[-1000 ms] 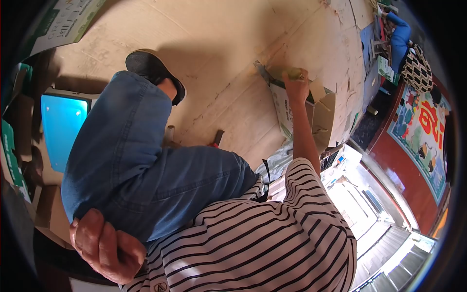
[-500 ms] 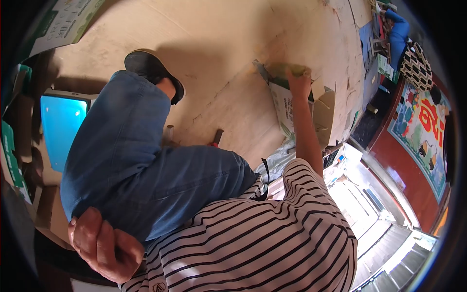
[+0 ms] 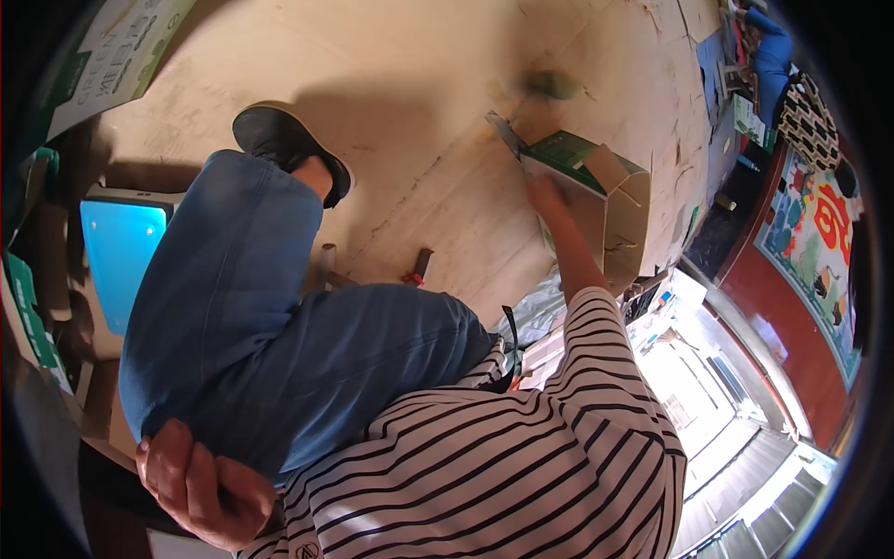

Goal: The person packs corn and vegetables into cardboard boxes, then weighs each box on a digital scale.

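Note:
My right hand (image 3: 545, 193) is against the pale side of an open cardboard box (image 3: 575, 160) with a green printed top, its fingers mostly hidden. The box's open end and raised flap face right. Just beyond the box, a dark blurred shape (image 3: 549, 85) shows over the brown floor. A thin grey piece (image 3: 504, 133) sticks out by the box's left corner. My left hand (image 3: 205, 486) rests by my bent leg in jeans (image 3: 223, 279), fingers curled into a loose fist with nothing showing in them.
A blue-topped case (image 3: 123, 256) and green-and-white cartons (image 3: 112, 70) stand at the left. Near my knee lies a dark-handled tool with red on it (image 3: 418, 268). Clear plastic (image 3: 537, 312) lies beside my hip. Another person's blue-clothed limb (image 3: 769, 61) shows at upper right.
My right hand has come down from the box's top to its near side, uncovering the green top. The dark blurred shape now shows beyond the box. My left hand stays by my leg.

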Demonstrator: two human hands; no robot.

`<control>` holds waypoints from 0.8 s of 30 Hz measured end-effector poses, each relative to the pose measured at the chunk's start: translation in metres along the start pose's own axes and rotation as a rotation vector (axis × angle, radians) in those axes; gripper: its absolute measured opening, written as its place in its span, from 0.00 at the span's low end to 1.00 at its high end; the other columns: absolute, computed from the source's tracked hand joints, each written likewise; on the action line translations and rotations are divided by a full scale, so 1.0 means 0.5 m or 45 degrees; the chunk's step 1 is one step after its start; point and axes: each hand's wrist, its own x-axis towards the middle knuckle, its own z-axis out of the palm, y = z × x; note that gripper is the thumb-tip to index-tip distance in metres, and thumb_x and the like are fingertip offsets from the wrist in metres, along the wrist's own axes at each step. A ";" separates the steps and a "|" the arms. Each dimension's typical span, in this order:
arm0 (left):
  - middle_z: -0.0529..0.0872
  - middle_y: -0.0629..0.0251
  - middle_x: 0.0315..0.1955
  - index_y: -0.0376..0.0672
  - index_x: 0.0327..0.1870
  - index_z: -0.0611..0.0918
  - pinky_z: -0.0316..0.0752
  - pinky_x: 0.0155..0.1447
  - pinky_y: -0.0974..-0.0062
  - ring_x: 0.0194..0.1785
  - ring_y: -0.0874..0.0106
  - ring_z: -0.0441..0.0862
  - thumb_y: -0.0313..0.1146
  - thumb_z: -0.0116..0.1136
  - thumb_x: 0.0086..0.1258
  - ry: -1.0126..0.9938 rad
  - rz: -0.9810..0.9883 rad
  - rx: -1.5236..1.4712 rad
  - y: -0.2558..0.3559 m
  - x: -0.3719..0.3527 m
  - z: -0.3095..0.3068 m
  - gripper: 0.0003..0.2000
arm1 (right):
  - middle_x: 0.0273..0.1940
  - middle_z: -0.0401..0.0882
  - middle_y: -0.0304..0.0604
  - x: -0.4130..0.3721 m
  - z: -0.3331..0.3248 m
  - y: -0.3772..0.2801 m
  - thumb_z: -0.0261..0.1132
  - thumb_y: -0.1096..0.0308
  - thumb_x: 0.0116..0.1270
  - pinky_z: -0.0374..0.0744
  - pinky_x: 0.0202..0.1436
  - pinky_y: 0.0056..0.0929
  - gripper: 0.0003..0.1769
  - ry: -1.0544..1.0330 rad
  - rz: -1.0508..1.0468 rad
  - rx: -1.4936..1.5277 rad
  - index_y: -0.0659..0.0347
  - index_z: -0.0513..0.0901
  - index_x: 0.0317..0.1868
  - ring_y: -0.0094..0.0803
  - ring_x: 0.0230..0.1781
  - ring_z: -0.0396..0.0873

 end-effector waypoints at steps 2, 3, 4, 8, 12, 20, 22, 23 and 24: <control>0.82 0.43 0.41 0.25 0.43 0.76 0.73 0.59 0.52 0.47 0.53 0.81 0.18 0.47 0.66 0.049 -0.011 0.027 0.015 0.012 0.010 0.08 | 0.41 0.80 0.61 0.014 0.041 0.031 0.55 0.66 0.66 0.76 0.49 0.46 0.13 0.331 -0.088 0.041 0.65 0.77 0.46 0.55 0.47 0.78; 0.82 0.43 0.41 0.25 0.44 0.76 0.73 0.59 0.52 0.47 0.53 0.81 0.18 0.48 0.66 0.017 -0.004 0.018 0.014 0.011 0.007 0.08 | 0.41 0.80 0.62 0.011 0.048 0.039 0.54 0.68 0.65 0.76 0.48 0.47 0.13 0.439 -0.148 0.100 0.65 0.76 0.47 0.57 0.45 0.78; 0.82 0.43 0.41 0.26 0.44 0.76 0.73 0.59 0.52 0.46 0.53 0.81 0.18 0.48 0.66 -0.008 0.006 0.009 0.009 0.007 0.002 0.08 | 0.40 0.79 0.63 0.012 0.049 0.048 0.54 0.69 0.64 0.76 0.47 0.49 0.13 0.555 -0.207 0.160 0.65 0.76 0.47 0.59 0.44 0.78; 0.82 0.43 0.41 0.26 0.44 0.75 0.72 0.60 0.52 0.46 0.53 0.81 0.19 0.48 0.68 -0.065 0.004 0.033 0.008 0.012 -0.005 0.08 | 0.43 0.78 0.65 0.061 0.020 0.055 0.53 0.70 0.64 0.76 0.48 0.48 0.14 0.743 -0.166 0.264 0.65 0.76 0.49 0.60 0.45 0.77; 0.81 0.46 0.45 0.31 0.45 0.75 0.70 0.61 0.51 0.50 0.54 0.80 0.22 0.47 0.66 -0.104 -0.019 0.079 0.006 0.007 -0.008 0.09 | 0.46 0.78 0.65 0.135 -0.025 0.095 0.52 0.72 0.63 0.76 0.51 0.48 0.19 0.707 -0.157 0.317 0.66 0.73 0.55 0.59 0.48 0.77; 0.82 0.47 0.43 0.30 0.45 0.75 0.71 0.60 0.52 0.49 0.54 0.80 0.22 0.48 0.67 -0.080 -0.003 0.087 0.008 0.016 -0.004 0.08 | 0.46 0.80 0.62 0.025 0.096 -0.041 0.52 0.68 0.62 0.76 0.52 0.49 0.23 0.445 0.026 0.189 0.62 0.73 0.58 0.57 0.48 0.78; 0.82 0.46 0.43 0.29 0.45 0.76 0.72 0.59 0.52 0.48 0.53 0.80 0.20 0.48 0.68 -0.088 0.034 0.051 0.001 0.016 -0.006 0.08 | 0.45 0.80 0.62 -0.007 0.111 -0.047 0.53 0.68 0.61 0.76 0.51 0.49 0.24 0.204 -0.062 0.153 0.61 0.73 0.59 0.56 0.47 0.79; 0.82 0.46 0.42 0.28 0.45 0.76 0.73 0.58 0.51 0.48 0.53 0.80 0.19 0.48 0.68 -0.093 0.044 0.034 -0.001 0.017 -0.007 0.08 | 0.45 0.80 0.62 -0.015 0.111 -0.049 0.53 0.67 0.61 0.76 0.51 0.49 0.24 0.082 -0.112 0.129 0.60 0.73 0.59 0.56 0.47 0.79; 0.82 0.46 0.43 0.28 0.45 0.76 0.73 0.58 0.51 0.48 0.53 0.80 0.19 0.48 0.68 -0.095 0.053 0.035 -0.002 0.017 -0.008 0.08 | 0.45 0.80 0.62 0.000 0.110 -0.038 0.53 0.67 0.61 0.76 0.51 0.49 0.24 0.072 -0.101 0.005 0.59 0.73 0.60 0.56 0.47 0.79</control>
